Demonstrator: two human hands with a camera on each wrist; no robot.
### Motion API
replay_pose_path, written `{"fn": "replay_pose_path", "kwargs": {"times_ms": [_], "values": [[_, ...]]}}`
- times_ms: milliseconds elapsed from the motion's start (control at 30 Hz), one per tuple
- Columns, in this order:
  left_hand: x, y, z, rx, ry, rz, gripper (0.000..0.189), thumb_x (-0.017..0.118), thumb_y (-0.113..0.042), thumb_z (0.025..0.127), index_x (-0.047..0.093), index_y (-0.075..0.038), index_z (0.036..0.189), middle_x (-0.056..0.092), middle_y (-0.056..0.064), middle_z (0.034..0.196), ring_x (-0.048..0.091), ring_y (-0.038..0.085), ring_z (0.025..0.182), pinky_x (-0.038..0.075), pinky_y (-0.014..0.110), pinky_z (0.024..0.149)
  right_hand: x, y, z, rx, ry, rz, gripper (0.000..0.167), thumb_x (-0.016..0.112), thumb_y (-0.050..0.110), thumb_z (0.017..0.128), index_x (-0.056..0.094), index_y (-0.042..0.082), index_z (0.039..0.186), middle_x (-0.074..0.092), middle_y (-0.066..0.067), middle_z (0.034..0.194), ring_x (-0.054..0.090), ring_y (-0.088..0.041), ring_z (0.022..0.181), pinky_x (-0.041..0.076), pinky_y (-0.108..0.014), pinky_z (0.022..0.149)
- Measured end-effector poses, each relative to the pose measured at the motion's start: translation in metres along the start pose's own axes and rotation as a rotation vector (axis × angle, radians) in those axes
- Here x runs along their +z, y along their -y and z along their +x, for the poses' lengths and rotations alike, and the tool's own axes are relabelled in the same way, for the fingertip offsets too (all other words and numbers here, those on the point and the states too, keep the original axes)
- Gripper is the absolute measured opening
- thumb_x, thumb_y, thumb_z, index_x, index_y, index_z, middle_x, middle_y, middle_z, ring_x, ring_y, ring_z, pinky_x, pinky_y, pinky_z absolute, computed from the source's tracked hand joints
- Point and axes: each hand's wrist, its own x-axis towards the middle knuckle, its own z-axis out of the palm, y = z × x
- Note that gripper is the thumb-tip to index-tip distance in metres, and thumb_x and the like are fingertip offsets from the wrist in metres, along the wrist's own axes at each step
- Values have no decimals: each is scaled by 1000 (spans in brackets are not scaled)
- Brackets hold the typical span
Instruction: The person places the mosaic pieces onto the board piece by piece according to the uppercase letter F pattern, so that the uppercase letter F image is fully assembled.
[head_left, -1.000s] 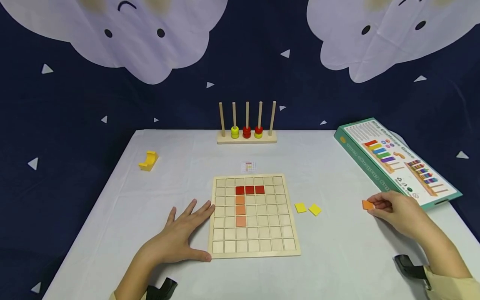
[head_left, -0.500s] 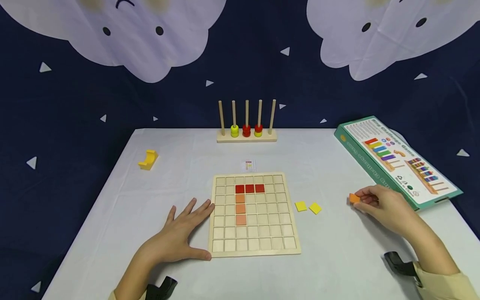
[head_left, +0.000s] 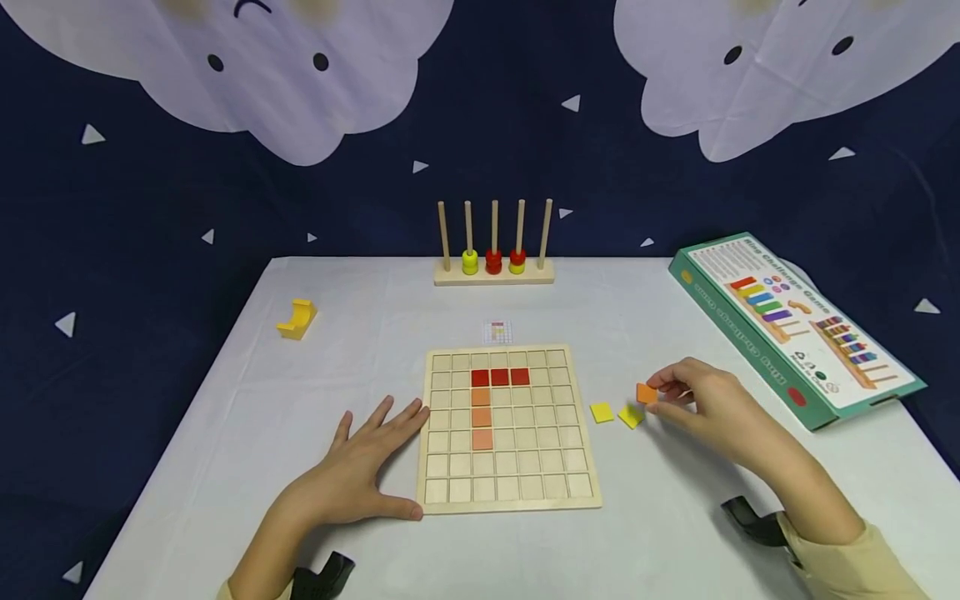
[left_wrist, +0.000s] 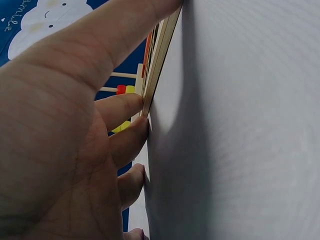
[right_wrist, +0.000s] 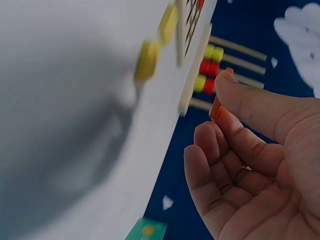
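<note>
Between thumb and index finger, my right hand (head_left: 701, 404) pinches a square orange tile (head_left: 646, 393), held above the table just right of two yellow tiles (head_left: 602, 412). The right wrist view shows the orange tile (right_wrist: 216, 106) edge-on. My left hand (head_left: 351, 475) lies with fingers spread, its thumb and fingertips touching the left edge of a wooden grid board (head_left: 536, 467). Three red tiles (head_left: 499, 377) form a row in the board's upper part. Below the leftmost one, three orange tiles (head_left: 481, 417) run down a column, the lowest one paler.
Behind the board lies a small printed pattern card (head_left: 498, 332). A peg stand (head_left: 493, 275) with yellow and red rings is at the table's back. A yellow curved block (head_left: 297, 320) sits at the left, a green game box (head_left: 795, 333) at the right.
My right hand has moved left from beside the game box, carrying the orange tile close to the yellow tiles. The left hand has stayed at the board's edge.
</note>
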Motion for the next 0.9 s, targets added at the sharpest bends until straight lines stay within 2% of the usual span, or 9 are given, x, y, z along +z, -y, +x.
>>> {"fn": "replay_pose_path", "kwargs": {"times_ms": [400, 633, 900], "values": [[-1, -1, 0, 3, 0, -4, 124, 91, -69, 68, 33, -28, 170, 30, -2, 178, 13, 45, 168, 0, 87, 120, 31, 61, 19, -124, 100, 72, 19, 88, 11, 87, 75, 9, 102, 71, 4, 97, 65, -9, 86, 60, -28, 75], [-1, -2, 0, 0, 1, 1, 124, 92, -68, 68, 34, -28, 170, 29, -2, 179, 13, 45, 168, 0, 87, 120, 51, 86, 27, -217, 163, 78, 18, 87, 11, 88, 74, 10, 100, 68, 4, 94, 61, -6, 84, 57, -24, 74], [-1, -2, 0, -10, 4, 0, 124, 92, -68, 68, 33, -29, 170, 29, -2, 179, 13, 44, 168, -1, 87, 121, 73, 107, 35, -264, 243, 94, 19, 87, 18, 89, 74, 9, 100, 65, 4, 89, 56, -5, 80, 52, -21, 73]]}}
